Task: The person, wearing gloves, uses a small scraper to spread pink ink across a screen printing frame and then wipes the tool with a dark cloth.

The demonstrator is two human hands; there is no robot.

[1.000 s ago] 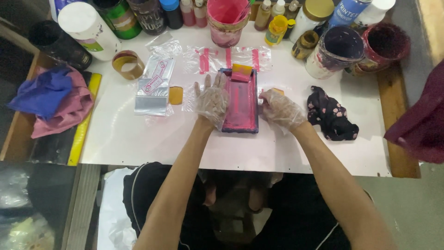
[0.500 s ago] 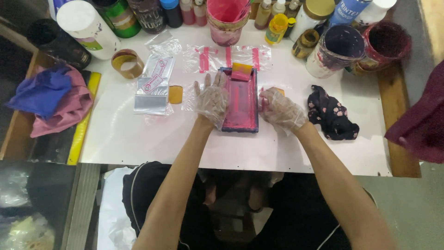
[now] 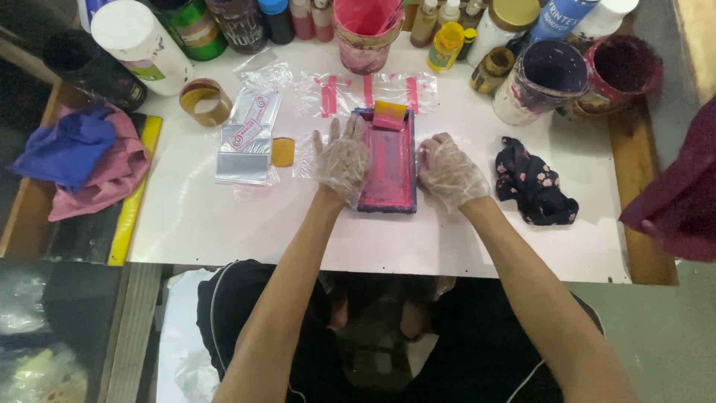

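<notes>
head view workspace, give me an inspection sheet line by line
surface: white tabletop, pink paint smears near the far edge
job's things: pink-stained rectangular printing screen lying flat, yellow-and-pink squeegee at its far end
clutter: clear plastic pouches, brown tape roll, black floral cloth, pink paint tub, bottles and jars along the far edge
grippers: left hand and right hand, both in clear plastic gloves, pressing the screen's sides
cables: nothing seen
surroundings: blue and pink rags on the left shelf

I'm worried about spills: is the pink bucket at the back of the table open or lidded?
Open. The pink bucket stands upright with no lid; its pink inside shows from above.
</notes>
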